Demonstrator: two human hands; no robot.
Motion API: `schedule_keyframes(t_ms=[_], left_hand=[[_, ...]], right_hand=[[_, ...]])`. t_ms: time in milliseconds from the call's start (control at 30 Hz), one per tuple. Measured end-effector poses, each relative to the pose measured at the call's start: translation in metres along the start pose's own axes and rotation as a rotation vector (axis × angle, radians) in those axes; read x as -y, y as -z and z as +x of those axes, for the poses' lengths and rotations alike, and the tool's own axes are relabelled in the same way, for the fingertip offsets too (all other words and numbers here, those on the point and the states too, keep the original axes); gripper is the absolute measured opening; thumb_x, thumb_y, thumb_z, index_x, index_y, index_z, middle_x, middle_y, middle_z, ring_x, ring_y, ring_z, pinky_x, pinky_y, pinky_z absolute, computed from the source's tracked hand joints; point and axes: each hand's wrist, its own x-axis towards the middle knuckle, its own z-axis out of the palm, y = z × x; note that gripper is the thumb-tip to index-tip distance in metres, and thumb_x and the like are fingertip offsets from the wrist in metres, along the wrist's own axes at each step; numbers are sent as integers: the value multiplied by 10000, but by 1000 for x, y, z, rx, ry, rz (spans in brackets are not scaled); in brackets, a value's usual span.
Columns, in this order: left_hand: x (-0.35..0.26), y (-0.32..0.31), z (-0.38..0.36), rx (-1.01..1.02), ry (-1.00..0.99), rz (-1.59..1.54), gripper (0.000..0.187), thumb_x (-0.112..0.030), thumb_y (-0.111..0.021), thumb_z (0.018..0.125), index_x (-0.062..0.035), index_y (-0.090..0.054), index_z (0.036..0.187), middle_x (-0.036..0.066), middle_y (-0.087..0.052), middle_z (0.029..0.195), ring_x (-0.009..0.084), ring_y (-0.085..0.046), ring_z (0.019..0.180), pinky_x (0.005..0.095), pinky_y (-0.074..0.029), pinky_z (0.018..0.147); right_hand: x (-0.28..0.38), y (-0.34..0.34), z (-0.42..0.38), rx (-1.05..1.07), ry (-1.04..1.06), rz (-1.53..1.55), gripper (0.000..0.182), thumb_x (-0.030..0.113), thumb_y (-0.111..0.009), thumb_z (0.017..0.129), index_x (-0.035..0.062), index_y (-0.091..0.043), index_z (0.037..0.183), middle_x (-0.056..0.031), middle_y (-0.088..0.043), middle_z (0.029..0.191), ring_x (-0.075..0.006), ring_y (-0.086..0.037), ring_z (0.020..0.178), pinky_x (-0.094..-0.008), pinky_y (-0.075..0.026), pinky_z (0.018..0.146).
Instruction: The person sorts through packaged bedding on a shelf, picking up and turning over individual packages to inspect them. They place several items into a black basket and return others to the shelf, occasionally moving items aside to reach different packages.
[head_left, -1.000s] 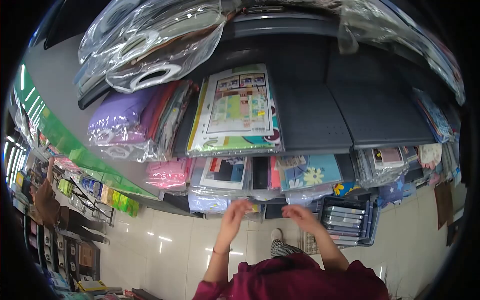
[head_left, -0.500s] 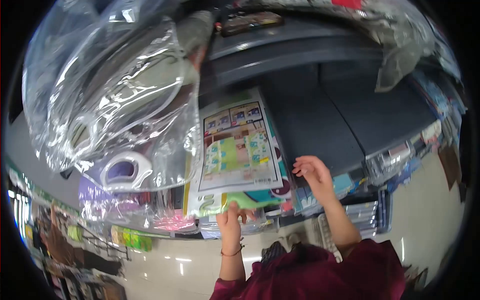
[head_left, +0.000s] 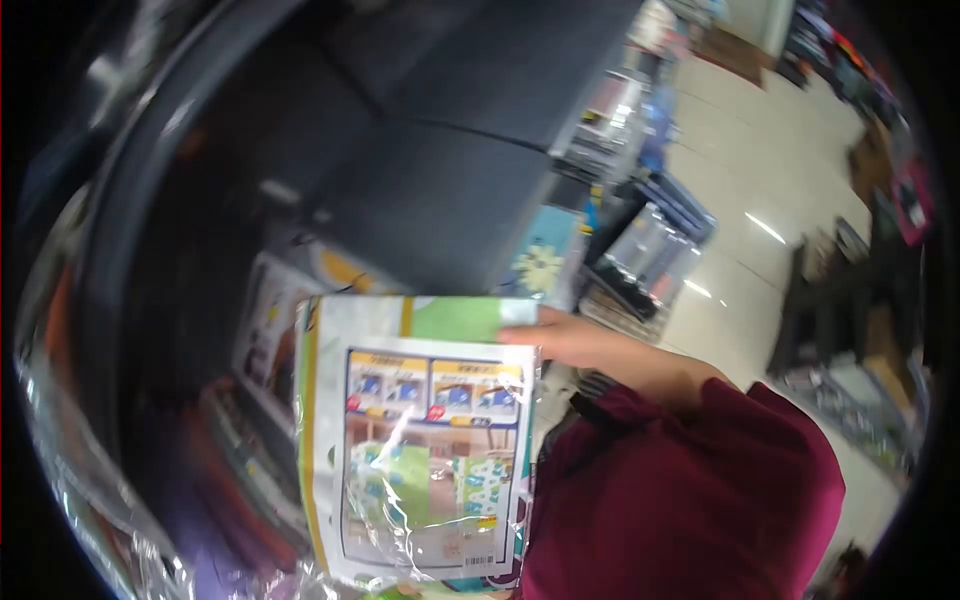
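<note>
A flat, clear-plastic-wrapped packet (head_left: 425,460) is held up in front of the shelf. A printed insert with small pictures, a furnished room scene and a barcode shows through its plastic. Green and white patterned material with a yellow stripe is visible round the insert. My right hand (head_left: 560,340) grips the packet's upper right corner, fingers closed on the edge and partly hidden. I cannot see my left hand; the packet covers much of the lower area.
A dark shelf (head_left: 430,200) runs behind the packet. Another printed package (head_left: 268,325) lies on it at left. Wrapped goods (head_left: 640,265) hang at the shelf front, beside a tiled floor (head_left: 730,200). More racks (head_left: 830,300) stand across the aisle.
My view has swung right. The packet has come off the shelf and nearer to me. My right hand, open and apart from it before, now grips its corner. My left hand has left view.
</note>
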Motion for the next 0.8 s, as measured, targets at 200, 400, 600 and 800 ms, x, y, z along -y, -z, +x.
schedule_keyframes(t_ms=[200, 400, 600, 800], left_hand=[[9, -14, 7, 319, 54, 132, 225, -72, -549, 862, 47, -572, 1053, 105, -624, 877, 178, -588, 797, 283, -474, 693], [37, -50, 7, 761, 38, 246, 227, -68, -559, 860, 45, -578, 1056, 96, -627, 885, 174, -587, 802, 280, -470, 700], [67, -181, -6, 1198, 39, 591, 250, -128, -603, 855, 23, -598, 1055, 120, -637, 918, 205, -603, 820, 307, -470, 716], [257, -327, -54, 1044, 156, 909, 289, -245, -605, 880, -14, -603, 1054, 207, -634, 934, 307, -623, 828, 368, -478, 714]], right_hand=[[-7, 6, -69, -119, 268, -265, 415, 301, -596, 914, 14, -546, 1209, -49, -622, 1078, -121, -547, 1000, -282, -451, 863], [2, 73, -184, -540, 311, -121, 328, 263, -590, 917, 22, -587, 1138, -48, -645, 1020, -118, -581, 970, -283, -472, 830], [-21, 216, -251, -1073, 521, -86, 304, 248, -601, 908, -8, -601, 1071, -45, -646, 923, -119, -599, 833, -269, -485, 732], [-76, 402, -271, -1144, 342, -325, 303, 292, -589, 913, 3, -623, 998, -1, -623, 813, -92, -543, 721, -243, -442, 640]])
